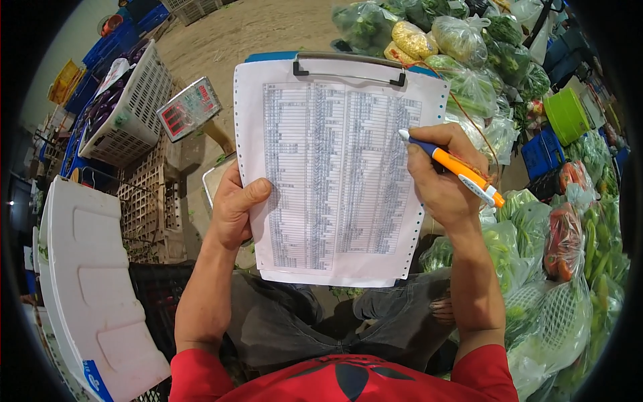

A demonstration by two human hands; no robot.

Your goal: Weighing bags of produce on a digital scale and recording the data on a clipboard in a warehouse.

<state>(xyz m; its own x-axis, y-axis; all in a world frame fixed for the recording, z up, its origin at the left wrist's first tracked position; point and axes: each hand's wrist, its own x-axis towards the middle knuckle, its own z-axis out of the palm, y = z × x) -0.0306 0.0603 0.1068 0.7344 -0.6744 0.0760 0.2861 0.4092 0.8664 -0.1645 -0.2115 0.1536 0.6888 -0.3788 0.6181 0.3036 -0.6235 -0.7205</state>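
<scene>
A clipboard (348, 63) with a metal clip at its top lies before me, carrying printed sheets (340, 268) with dense table columns. My left hand (240, 206) grips its left edge, thumb on top of the paper and fingers hidden beneath. In my right hand (445, 174) is an orange and blue pen (462, 173), pinched between thumb and forefinger. The pen's white tip is over the right-hand columns of the sheet; whether it touches the paper I cannot tell. A red string (467, 119) runs from near the clip down to the pen's rear end.
At left stand a digital scale display (189, 109), a white crate of eggplants (130, 107) and a white foam box (97, 288). Bagged vegetables (529, 288) crowd the right side, with more bags (415, 40) at the far right. A green tub (566, 116) sits beyond.
</scene>
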